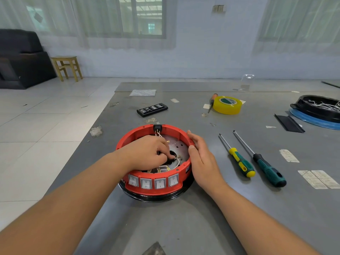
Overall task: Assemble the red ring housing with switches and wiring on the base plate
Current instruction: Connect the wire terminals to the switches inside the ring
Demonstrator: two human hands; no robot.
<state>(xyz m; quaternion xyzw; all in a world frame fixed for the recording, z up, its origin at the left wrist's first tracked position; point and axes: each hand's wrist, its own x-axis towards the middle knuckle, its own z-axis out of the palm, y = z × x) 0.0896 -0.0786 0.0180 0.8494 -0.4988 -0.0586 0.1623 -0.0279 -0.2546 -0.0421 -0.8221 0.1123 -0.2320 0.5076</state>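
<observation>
Red ring housing (156,188) near the front middle of the grey table (239,208), seated on a black base plate (156,198) whose rim shows under its near edge. Four grey rocker switches (153,182) in a row across the near wall, black socket (157,128) set in the far wall.

Left forearm reaching in from the lower left, over the near-left rim. Left hand (147,152) down inside the ring, knuckles up, fingers curled and pinching white wiring (177,161) above the dark opening in the metal plate (176,144). Exactly which strand is pinched: cannot tell, fingertips hidden.

Right forearm coming in from the lower right. Right hand (201,159) laid flat against the outside of the ring's right wall, fingers straight and together, pointing away, thumb resting on the rim.

Right of the housing, two screwdrivers lying side by side: yellow-and-green handle (242,162), then dark green handle (269,170). Farther back, yellow tape roll (227,105), black bit case (152,109). Far right edge, black round part (316,107) holding white cords, on a blue disc (312,120).
</observation>
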